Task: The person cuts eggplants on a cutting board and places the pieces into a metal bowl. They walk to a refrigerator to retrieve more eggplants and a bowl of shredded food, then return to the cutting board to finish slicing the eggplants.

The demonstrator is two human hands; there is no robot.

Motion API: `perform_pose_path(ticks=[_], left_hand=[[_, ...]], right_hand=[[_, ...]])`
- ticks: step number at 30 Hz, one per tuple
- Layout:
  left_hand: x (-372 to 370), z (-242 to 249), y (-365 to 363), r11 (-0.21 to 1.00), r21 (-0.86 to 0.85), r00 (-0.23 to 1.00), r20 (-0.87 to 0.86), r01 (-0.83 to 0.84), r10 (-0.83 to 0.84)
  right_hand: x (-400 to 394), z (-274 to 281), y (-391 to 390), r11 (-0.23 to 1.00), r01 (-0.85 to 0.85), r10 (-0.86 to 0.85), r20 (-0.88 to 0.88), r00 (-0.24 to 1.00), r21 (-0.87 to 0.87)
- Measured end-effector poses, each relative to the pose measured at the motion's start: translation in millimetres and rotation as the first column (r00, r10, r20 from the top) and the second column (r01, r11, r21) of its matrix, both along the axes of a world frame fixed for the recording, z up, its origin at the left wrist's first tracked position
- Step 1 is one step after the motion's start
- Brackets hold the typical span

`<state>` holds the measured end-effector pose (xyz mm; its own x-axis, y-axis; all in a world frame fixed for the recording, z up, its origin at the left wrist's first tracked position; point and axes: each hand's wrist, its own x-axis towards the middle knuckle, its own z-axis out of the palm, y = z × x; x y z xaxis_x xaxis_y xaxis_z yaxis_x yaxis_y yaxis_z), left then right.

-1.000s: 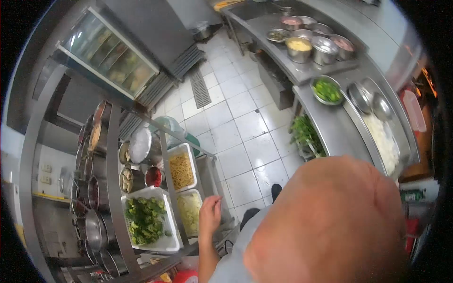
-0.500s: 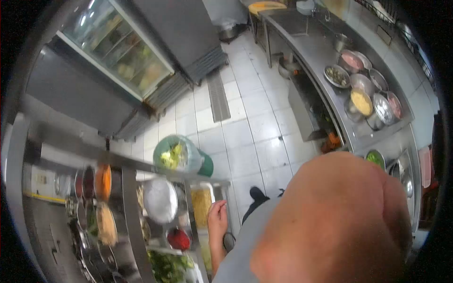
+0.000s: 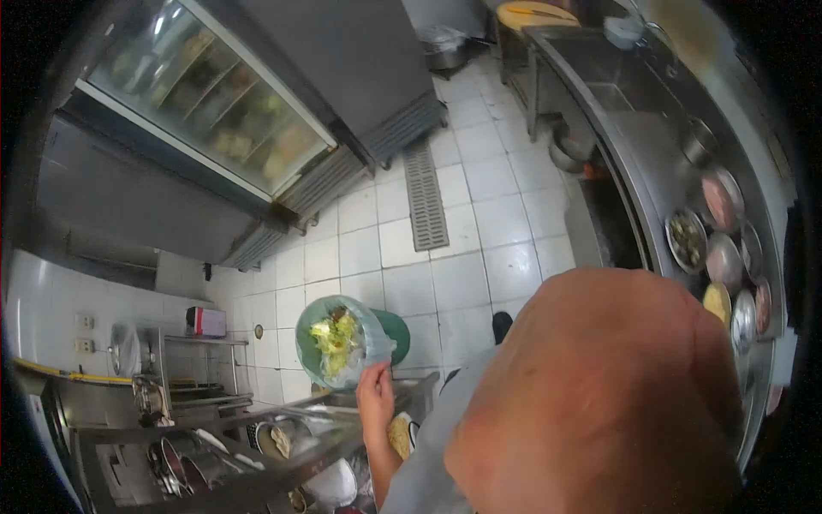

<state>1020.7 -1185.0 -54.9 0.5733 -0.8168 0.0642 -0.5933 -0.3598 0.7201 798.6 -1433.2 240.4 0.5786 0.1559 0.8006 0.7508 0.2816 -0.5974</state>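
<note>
My left hand point(image 3: 375, 392) hangs beside the grey clothing at my side, its fingers loosely bent and nothing visible in them. Just beyond the fingertips, overlapping in this view, stands a green bin point(image 3: 310, 358) lined with a clear bag. Leafy green and yellow scraps point(image 3: 335, 334) lie inside it. Below the hand, at the edge of a metal rack point(image 3: 282, 467), part of a yellowish food tray point(image 3: 400, 435) shows. A bare bent arm point(image 3: 599, 385), very close to the camera, fills the lower right. My right hand is out of sight.
A glass-door fridge point(image 3: 218, 103) stands at the upper left. A floor drain grate point(image 3: 425, 201) crosses the white tiles. Along the right runs a steel counter point(image 3: 591, 81) with several bowls of food, including a bowl of dark pieces point(image 3: 687, 242). A round yellow board point(image 3: 535, 15) sits at the far end.
The view has swung left and forward. The bin now appears nearer to my left hand, and the rack of food bowls has dropped lower in view. The arm still fills the lower right.
</note>
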Motion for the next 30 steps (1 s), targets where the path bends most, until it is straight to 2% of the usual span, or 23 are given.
perform_pose_path(ticks=[5,8,10,11,12,14,15,17,18,19,20,22,23,27,30], left_hand=[[27,-4,-19,0.948,0.123,0.949,-0.077,-0.294,0.305],[59,-47,-20,0.934,0.124,0.941,0.003,-0.336,0.339],[81,-60,-43,0.919,0.118,0.924,-0.034,-0.375,0.381],[90,-49,-53,0.907,0.129,0.911,-0.047,-0.400,0.409],[102,-40,-69,0.880,0.156,0.870,-0.148,-0.450,0.471],[151,-76,-75,0.851,0.206,0.849,-0.130,-0.483,0.513],[178,-86,-84,0.882,0.101,0.881,-0.067,-0.460,0.468],[240,-80,-112,0.886,0.125,0.892,-0.022,-0.446,0.452],[263,-72,-128,0.887,0.139,0.896,0.005,-0.440,0.444],[284,-59,-153,0.875,0.054,0.874,-0.045,-0.481,0.483],[314,-54,-177,0.897,0.042,0.898,0.005,-0.440,0.440],[364,-37,-213,0.931,0.059,0.929,0.106,-0.361,0.354],[381,-10,-245,0.923,0.056,0.924,0.067,-0.381,0.377],[454,42,-340,0.943,-0.143,0.941,0.114,-0.302,0.319],[477,75,-401,0.935,-0.291,0.948,0.178,-0.206,0.264]], right_hand=[[87,4,-93,0.988,-0.156,0.156,0.003,0.988,-0.014],[145,0,-140,0.977,-0.209,0.208,-0.025,0.978,-0.032],[190,-6,-173,0.973,-0.230,0.228,-0.054,0.972,-0.026],[216,-11,-190,0.972,-0.235,0.233,-0.069,0.970,-0.016],[245,-18,-212,0.976,-0.220,0.218,-0.117,0.969,-0.002],[305,-39,-253,0.993,-0.116,0.103,-0.258,0.961,-0.037],[337,-51,-276,0.997,-0.053,0.029,-0.333,0.942,-0.064],[403,-77,-323,0.952,0.168,-0.271,-0.457,0.847,-0.254],[431,-79,-345,0.902,0.249,-0.410,-0.513,0.754,-0.354],[461,-84,-369,0.887,0.336,-0.462,-0.560,0.688,-0.318],[491,-90,-395,0.861,0.425,-0.501,-0.605,0.619,-0.279],[544,-89,-450,0.801,0.555,-0.563,-0.598,0.570,-0.224],[570,-90,-475,0.767,0.613,-0.583,-0.601,0.546,-0.187],[683,-85,-579,0.689,0.693,-0.658,-0.581,0.478,-0.211],[768,-73,-644,0.628,0.749,-0.707,-0.558,0.435,-0.211]])
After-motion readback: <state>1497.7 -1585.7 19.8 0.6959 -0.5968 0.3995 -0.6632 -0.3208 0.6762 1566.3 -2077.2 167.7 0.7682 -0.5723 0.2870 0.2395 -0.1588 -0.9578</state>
